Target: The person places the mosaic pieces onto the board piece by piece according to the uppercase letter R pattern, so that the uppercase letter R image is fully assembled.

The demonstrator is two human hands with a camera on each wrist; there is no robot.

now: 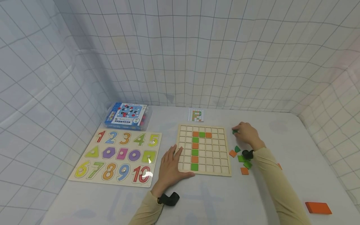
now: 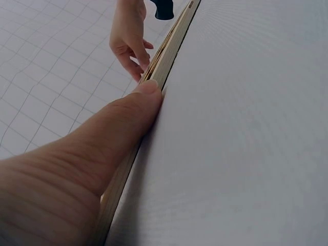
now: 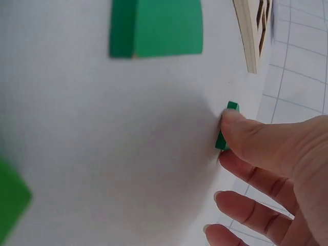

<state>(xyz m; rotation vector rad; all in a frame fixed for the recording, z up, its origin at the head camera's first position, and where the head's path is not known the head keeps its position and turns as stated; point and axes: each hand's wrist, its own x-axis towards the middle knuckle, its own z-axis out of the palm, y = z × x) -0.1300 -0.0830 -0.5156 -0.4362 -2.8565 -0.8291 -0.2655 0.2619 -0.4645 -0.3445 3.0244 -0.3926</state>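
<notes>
A wooden grid board lies flat, with orange and green square tiles set in one column and along a short row near its top. My left hand spans the board's lower left corner, fingers extended over the left side. In the left wrist view, its thumb touches the board's front edge. Right of the board, my right hand pinches a small dark green piece between thumb and index finger, close to the tabletop. Another dark green piece with one curved side lies nearer to me.
Loose orange tiles and bright green tiles lie below the right forearm. A number puzzle sits left of the board, a boxed set behind it. A pattern card lies beyond the board; an orange block lies front right.
</notes>
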